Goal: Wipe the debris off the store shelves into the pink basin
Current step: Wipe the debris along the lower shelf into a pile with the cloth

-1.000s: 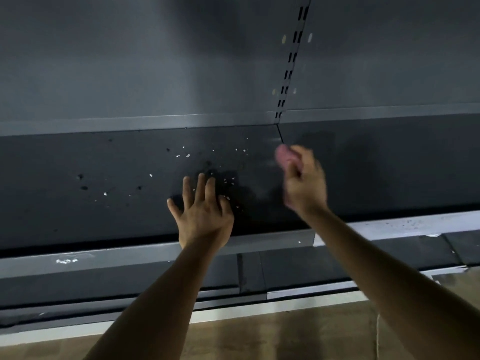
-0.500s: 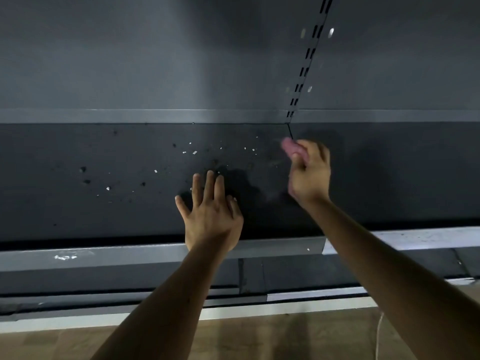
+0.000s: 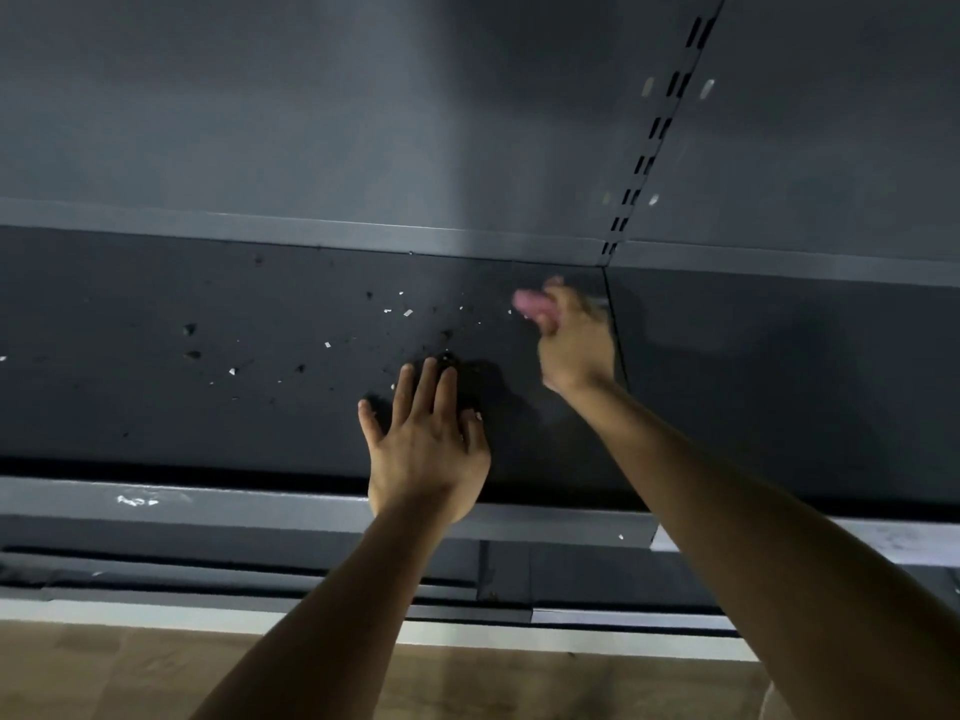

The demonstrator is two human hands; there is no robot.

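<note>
many debris flecks [image 3: 408, 312] on shelf [image 3: 156, 407]; left fingers [image 3: 427, 387] flat, right fingers [image 3: 560, 305] grip pink cloth [image 3: 530, 302]

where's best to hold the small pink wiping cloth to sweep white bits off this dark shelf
Hold the small pink wiping cloth by its right end, from the near side, as the right hand does. Its free end pokes out past the fingers, toward the white bits on the dark shelf. Blur hides its shape.
</note>
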